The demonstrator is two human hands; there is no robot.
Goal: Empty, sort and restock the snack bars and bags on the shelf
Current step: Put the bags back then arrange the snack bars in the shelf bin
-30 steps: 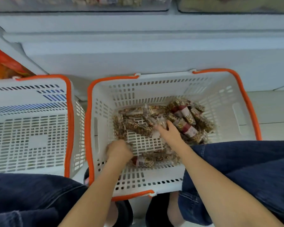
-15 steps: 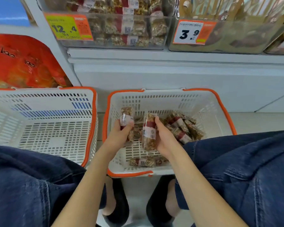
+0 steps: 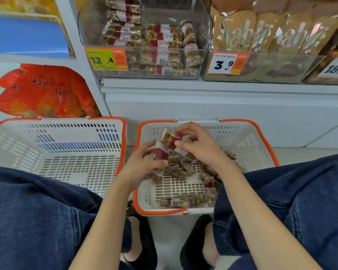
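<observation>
- My left hand (image 3: pixel 142 164) curls its grip round a nut bar (image 3: pixel 160 154) with a red label, thumb across the front of the wrapper.
- My right hand (image 3: pixel 198 145) pinches a second nut bar (image 3: pixel 169 136) between thumb and fingertips; this one sits just above the left-hand bar, touching it.
- Both bars are held over the right basket (image 3: pixel 250 137), a white slotted basket with an orange rim, standing on the floor between my knees.
- More loose nut bars (image 3: pixel 177 170) lie in a pile on that basket's bottom, and one lies alone near its front wall (image 3: pixel 174 202).
- The left basket (image 3: pixel 70 143), of the same kind, stands just beside it; I see no goods in it.
- On the shelf above, a clear bin (image 3: pixel 202 61) holds stacked nut bars (image 3: pixel 158 36) of the same sort, with a yellow price tag (image 3: pixel 105 59) reading 12.4 on its front.
- To the right, a second bin (image 3: pixel 310 69) holds brown Sablé bags (image 3: pixel 236 30), with a tag (image 3: pixel 225 63) reading 3.9.
- Red snack bags (image 3: pixel 43 92) lean on the lower shelf behind the left basket.
- My denim-clad knees (image 3: pixel 27 211) frame the view at both sides.
</observation>
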